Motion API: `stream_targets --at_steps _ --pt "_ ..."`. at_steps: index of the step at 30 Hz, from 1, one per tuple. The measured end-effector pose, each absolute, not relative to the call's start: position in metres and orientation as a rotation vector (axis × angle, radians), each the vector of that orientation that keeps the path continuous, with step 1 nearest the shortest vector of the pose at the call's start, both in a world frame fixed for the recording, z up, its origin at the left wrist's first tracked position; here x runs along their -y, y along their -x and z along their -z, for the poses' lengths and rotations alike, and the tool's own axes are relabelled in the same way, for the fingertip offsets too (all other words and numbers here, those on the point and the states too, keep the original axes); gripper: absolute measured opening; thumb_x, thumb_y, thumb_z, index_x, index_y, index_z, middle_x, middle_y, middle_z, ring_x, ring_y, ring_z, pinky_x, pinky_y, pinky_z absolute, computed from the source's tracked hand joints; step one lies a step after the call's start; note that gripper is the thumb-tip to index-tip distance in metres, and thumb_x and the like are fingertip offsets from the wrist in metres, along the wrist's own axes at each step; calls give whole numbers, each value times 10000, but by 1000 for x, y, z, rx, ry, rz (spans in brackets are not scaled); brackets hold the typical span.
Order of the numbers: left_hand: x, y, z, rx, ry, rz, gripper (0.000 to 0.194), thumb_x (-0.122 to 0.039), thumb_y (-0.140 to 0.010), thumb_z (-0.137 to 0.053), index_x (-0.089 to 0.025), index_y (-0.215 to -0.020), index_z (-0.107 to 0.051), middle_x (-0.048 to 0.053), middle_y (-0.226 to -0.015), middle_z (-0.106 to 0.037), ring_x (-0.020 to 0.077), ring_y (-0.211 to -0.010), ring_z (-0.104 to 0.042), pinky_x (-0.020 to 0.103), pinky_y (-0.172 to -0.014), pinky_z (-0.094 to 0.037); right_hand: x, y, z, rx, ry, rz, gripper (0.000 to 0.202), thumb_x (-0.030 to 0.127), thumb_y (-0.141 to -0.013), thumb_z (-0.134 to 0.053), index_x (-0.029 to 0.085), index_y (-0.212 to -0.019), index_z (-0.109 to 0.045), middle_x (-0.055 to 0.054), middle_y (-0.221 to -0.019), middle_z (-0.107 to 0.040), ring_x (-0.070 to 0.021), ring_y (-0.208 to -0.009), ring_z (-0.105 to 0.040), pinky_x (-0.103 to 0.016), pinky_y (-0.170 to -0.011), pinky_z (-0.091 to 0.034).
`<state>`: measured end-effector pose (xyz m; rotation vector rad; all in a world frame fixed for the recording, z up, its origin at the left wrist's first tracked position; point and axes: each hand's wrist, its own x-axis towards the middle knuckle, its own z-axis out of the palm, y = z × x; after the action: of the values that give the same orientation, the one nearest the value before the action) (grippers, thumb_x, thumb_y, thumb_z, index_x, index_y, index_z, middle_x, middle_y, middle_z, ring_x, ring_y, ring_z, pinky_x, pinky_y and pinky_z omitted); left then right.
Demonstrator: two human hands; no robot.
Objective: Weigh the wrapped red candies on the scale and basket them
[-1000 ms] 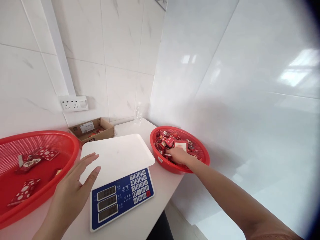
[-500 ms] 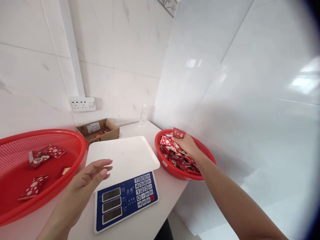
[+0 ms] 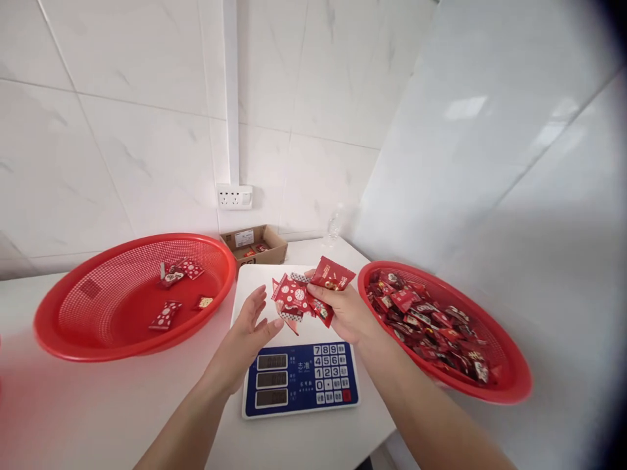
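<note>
My right hand (image 3: pixel 345 310) is closed around several small red candy packets (image 3: pixel 294 295), some with white dots, above the digital scale's white pan (image 3: pixel 249 281). Just left of the packets, my left hand (image 3: pixel 251 333) is open, its fingers curved and apart, holding nothing. The scale's blue panel (image 3: pixel 301 378) with number keys lies below both hands. To the right, a red plastic basket (image 3: pixel 519 385) is heaped with similar packets (image 3: pixel 431 320). On the left, another red basket (image 3: pixel 59 333) holds several scattered packets (image 3: pixel 165 315).
A small cardboard box (image 3: pixel 277 248) with a few packets stands behind the scale. A clear plastic bottle (image 3: pixel 334 225) is near the back corner. The white table (image 3: pixel 196 391) meets tiled walls, and a power socket (image 3: pixel 235 196) is mounted above the box.
My right hand has lifted packets out of the right basket and moved left over the scale. My left hand remains open, now close beside the packets. The camera has turned left.
</note>
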<state>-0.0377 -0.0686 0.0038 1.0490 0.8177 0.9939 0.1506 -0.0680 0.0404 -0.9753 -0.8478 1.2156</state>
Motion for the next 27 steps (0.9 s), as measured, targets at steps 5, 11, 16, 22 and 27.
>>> stream_targets --at_steps 5,11,16,22,27 --pt "64 41 -6 -730 -931 -975 715 -329 -751 -836 -287 -1385 -509 109 -1319 -659 283 -1217 -620 420 -1014 -477 71 -142 -45 779 927 -1301 385 312 -485 -942 219 -795 -733 -5 -779 -768 -206 -761 -741 -353 -772 -608" --pt "60 46 -7 -673 -842 -1028 486 -289 -699 -868 -210 -1124 -645 39 -987 -762 213 -938 -719 328 -831 -554 78 -149 -45 713 911 -1191 372 295 -504 -942 228 -812 -744 5 -804 -772 -205 -804 -738 -364 -817 -608" --pt "65 47 -17 -657 -807 -1072 393 -279 -691 -877 -198 -1023 -683 42 -1036 -780 244 -1016 -722 332 -854 -580 85 -158 -37 653 899 -1012 352 275 -541 -928 240 -833 -735 7 -861 -774 -220 -885 -737 -392 -873 -601" --pt "82 52 -34 -659 -742 -1113 596 -223 -696 -860 -214 -1247 -633 66 -1133 -766 275 -1102 -700 323 -845 -610 95 -174 -21 568 915 -883 341 290 -571 -912 251 -850 -720 -1 -883 -772 -217 -889 -737 -393 -846 -620" --pt "104 56 -48 -637 -744 -1139 562 -212 -709 -837 -221 -1246 -672 70 -1124 -776 318 -1119 -693 372 -888 -618 100 -176 2 496 969 -897 396 276 -532 -938 255 -863 -722 10 -865 -776 -194 -828 -737 -353 -781 -640"
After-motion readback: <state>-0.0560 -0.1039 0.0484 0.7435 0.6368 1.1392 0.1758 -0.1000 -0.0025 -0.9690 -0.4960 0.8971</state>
